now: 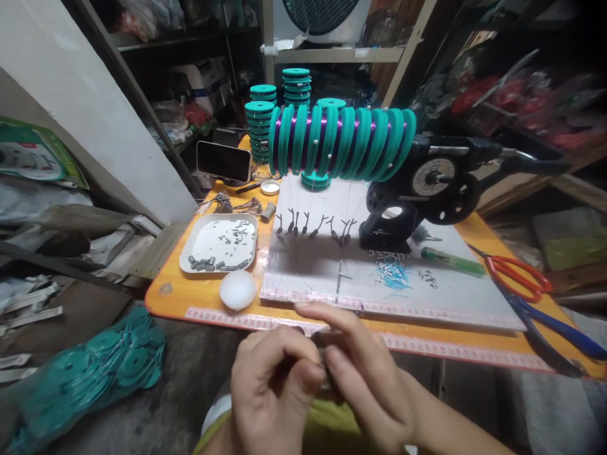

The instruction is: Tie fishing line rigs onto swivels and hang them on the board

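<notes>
Just in front of the table's near edge, my left hand point(272, 385) is closed, its thumb and finger pinched together. My right hand point(363, 373) meets it, its fingers bent around the same small dark thing point(328, 357), mostly hidden between the hands. Above them lies a white board point(303, 278) with a row of small dark pieces with wire ends point(313, 232). A black winding machine point(393, 234) holds a row of green spools point(351, 142) with purple line. Left of the board are a white tray point(222, 243) of small grey pieces and a white cup point(238, 291).
On the orange table point(165, 287) are a phone point(224, 161), stacked green spools point(260, 129), a green cutter point(453, 262), red-handled scissors point(519, 278) and blue-handled pliers point(564, 328). A measuring tape runs along the front edge. A bag of green spools point(95, 379) lies at lower left.
</notes>
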{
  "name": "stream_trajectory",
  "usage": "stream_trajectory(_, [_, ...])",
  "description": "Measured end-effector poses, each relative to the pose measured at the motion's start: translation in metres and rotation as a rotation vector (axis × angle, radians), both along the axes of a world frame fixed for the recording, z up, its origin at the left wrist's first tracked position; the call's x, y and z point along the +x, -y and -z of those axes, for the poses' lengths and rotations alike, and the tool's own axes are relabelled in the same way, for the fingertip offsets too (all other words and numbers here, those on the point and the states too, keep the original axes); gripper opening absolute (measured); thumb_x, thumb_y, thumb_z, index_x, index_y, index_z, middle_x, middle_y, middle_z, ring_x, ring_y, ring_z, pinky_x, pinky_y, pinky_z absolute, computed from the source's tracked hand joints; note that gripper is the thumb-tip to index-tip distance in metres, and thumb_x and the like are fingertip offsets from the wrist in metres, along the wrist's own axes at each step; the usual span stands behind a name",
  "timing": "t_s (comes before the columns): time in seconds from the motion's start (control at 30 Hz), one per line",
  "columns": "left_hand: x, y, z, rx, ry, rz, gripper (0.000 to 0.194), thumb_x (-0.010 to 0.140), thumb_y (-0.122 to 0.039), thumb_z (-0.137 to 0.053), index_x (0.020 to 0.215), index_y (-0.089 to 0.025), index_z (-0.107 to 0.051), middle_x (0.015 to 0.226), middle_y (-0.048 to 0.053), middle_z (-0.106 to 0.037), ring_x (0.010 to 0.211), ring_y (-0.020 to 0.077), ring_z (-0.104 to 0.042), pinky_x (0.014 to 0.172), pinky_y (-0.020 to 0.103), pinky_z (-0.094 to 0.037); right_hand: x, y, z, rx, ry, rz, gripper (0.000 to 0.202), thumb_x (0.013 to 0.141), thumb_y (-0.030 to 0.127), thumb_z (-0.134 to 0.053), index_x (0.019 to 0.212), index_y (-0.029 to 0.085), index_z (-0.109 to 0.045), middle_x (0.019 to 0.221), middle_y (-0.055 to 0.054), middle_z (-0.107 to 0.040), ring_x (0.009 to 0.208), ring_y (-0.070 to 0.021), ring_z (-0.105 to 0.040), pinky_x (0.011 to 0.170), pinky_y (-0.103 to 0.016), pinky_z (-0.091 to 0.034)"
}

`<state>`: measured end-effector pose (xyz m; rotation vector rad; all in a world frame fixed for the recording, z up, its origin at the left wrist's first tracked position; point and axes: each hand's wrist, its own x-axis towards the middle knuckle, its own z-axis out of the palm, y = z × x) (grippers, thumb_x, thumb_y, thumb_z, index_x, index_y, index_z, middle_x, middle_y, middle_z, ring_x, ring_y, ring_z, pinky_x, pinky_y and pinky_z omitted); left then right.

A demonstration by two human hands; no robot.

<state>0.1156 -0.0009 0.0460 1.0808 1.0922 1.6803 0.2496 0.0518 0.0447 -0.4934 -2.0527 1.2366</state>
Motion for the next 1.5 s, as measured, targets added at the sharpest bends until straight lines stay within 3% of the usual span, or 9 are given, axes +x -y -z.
stream_trajectory(0.23, [0.011, -0.007, -0.003, -0.198, 0.710, 0.253, 0.045, 0.084, -0.045, -0.070, 0.058, -0.016, -0.047, 0.055, -0.007, -0.025, 0.046, 0.0054, -0.016, 0.044, 0.020, -0.019, -0.007, 0.012, 0.006, -0.788, -0.398, 0.000, 0.030, 0.095, 0.047, -0.046, 0.108, 0.021, -0.057, 0.053, 0.007, -0.035, 0.041, -0.0077, -0.024, 0.042, -0.021, -0.023])
stream_trajectory(0.33, [0.012, -0.007, 0.006, -0.166, 0.705, 0.266, 0.046, 0.085, -0.049, -0.068, 0.059, -0.016, -0.047, 0.055, -0.007, -0.026, 0.046, 0.0053, -0.018, 0.045, 0.020, -0.019, -0.003, 0.010, 0.002, -0.715, -0.315, 0.059, 0.028, 0.096, 0.045, -0.045, 0.103, 0.022, -0.059, 0.057, 0.005, -0.044, 0.043, -0.0092, -0.034, 0.043, -0.021, -0.029])
stream_trajectory(0.57, [0.001, -0.010, 0.008, -0.130, 0.244, 0.181, 0.039, 0.086, -0.047, -0.068, 0.064, -0.017, -0.056, 0.057, -0.002, -0.044, 0.056, 0.0104, -0.037, 0.054, 0.023, -0.031, 0.012, 0.005, -0.002, 0.176, 0.060, 0.171, 0.056, 0.100, 0.045, -0.042, 0.151, 0.028, -0.029, 0.090, -0.006, -0.067, 0.075, -0.0214, -0.065, 0.069, -0.032, -0.053])
stream_trajectory(0.77, [0.013, -0.014, 0.001, -0.231, 0.614, 0.283, 0.046, 0.083, -0.049, -0.070, 0.060, -0.017, -0.047, 0.054, -0.007, -0.030, 0.048, 0.0065, -0.022, 0.047, 0.021, -0.021, -0.002, 0.014, 0.007, -0.437, -0.316, 0.084, 0.028, 0.102, 0.040, -0.041, 0.128, 0.032, -0.046, 0.080, -0.002, -0.066, 0.068, -0.0166, -0.066, 0.061, -0.026, -0.052])
stream_trajectory(0.93, [0.021, -0.009, 0.001, -0.250, 0.823, 0.252, 0.048, 0.083, -0.048, -0.071, 0.059, -0.016, -0.044, 0.055, -0.008, -0.022, 0.048, 0.0061, -0.012, 0.046, 0.021, -0.018, -0.017, 0.018, 0.008, -0.747, -0.627, 0.138, 0.023, 0.099, 0.048, -0.043, 0.097, 0.027, -0.051, 0.052, 0.007, -0.038, 0.043, -0.0100, -0.035, 0.044, -0.020, -0.032])
stream_trajectory(1.07, [0.015, -0.009, 0.006, -0.202, 0.787, 0.213, 0.047, 0.082, -0.047, -0.073, 0.059, -0.016, -0.045, 0.055, -0.008, -0.023, 0.048, 0.0060, -0.014, 0.046, 0.020, -0.020, -0.016, 0.014, 0.008, -0.727, -0.539, 0.085, 0.031, 0.101, 0.053, -0.036, 0.100, 0.025, -0.050, 0.057, 0.007, -0.038, 0.047, -0.0088, -0.031, 0.045, -0.020, -0.027])
stream_trajectory(1.23, [0.000, -0.009, 0.011, -0.202, 0.665, 0.093, 0.038, 0.088, -0.044, -0.066, 0.066, -0.018, -0.051, 0.051, -0.008, -0.028, 0.045, 0.0067, -0.021, 0.045, 0.019, -0.028, -0.014, 0.004, 0.004, -0.213, -0.115, 0.223, 0.038, 0.100, 0.047, -0.046, 0.131, 0.027, -0.041, 0.081, 0.000, -0.057, 0.065, -0.0126, -0.050, 0.062, -0.027, -0.041])
stream_trajectory(1.4, [0.005, 0.013, 0.016, -0.175, 0.639, 0.062, 0.029, 0.088, -0.041, -0.067, 0.073, -0.019, -0.055, 0.050, -0.006, -0.040, 0.047, 0.0075, -0.039, 0.052, 0.020, -0.039, -0.008, -0.006, 0.005, -0.519, -0.297, 0.016, 0.045, 0.103, 0.052, -0.028, 0.135, 0.024, -0.045, 0.070, 0.002, -0.061, 0.041, -0.0076, -0.033, 0.040, -0.020, -0.027])
stream_trajectory(1.5, [0.011, 0.031, 0.022, -0.178, 0.569, 0.035, 0.028, 0.083, -0.039, -0.073, 0.073, -0.019, -0.057, 0.048, -0.006, -0.043, 0.045, 0.0067, -0.041, 0.050, 0.019, -0.039, 0.018, -0.008, -0.007, -0.354, -0.006, -0.038, 0.041, 0.100, 0.048, -0.042, 0.129, 0.024, -0.059, 0.073, 0.000, -0.069, 0.043, -0.0082, -0.043, 0.043, -0.021, -0.034])
